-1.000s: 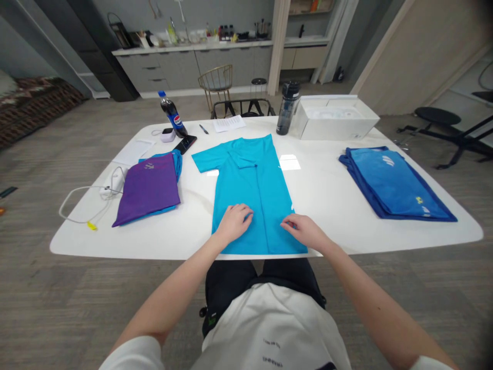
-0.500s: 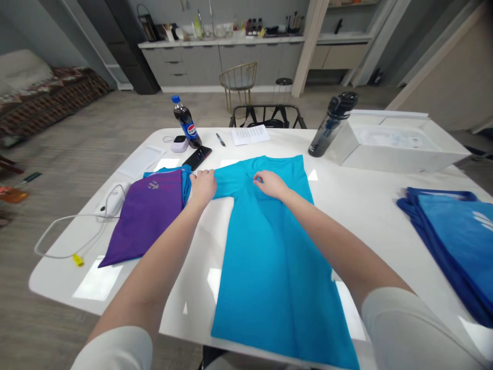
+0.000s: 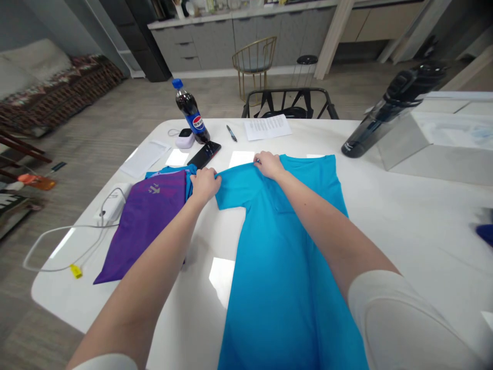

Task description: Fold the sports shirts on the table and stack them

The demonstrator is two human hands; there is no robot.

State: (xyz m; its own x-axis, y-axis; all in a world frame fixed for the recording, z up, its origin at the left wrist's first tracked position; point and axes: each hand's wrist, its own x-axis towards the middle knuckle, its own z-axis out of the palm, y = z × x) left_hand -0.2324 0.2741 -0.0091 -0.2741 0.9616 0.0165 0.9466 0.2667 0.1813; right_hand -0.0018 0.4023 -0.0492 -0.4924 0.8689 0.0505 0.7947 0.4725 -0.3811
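Note:
A turquoise T-shirt (image 3: pixel 273 272) lies spread on the white table, one sleeve out to the left and its right side folded inward. My left hand (image 3: pixel 205 183) is closed on the sleeve's end, beside a folded purple garment (image 3: pixel 150 221) that rests on blue cloth. Along the upper shoulder seam, my right hand (image 3: pixel 268 165) pinches the fabric between thumb and fingers. A pocket outline shows partly under my right forearm.
Behind the shirt are a phone (image 3: pixel 204 154), a cola bottle (image 3: pixel 192 114), a pen (image 3: pixel 231 133) and a printed sheet (image 3: pixel 267 127). A dark tumbler (image 3: pixel 381 121) leans by a white box (image 3: pixel 458 149) at right. A power strip (image 3: pixel 113 203) with cables lies left.
My right hand has moved from the shirt's chest up to its shoulder edge and taken hold there. My left hand stays at the sleeve end. The view has shifted left and closer.

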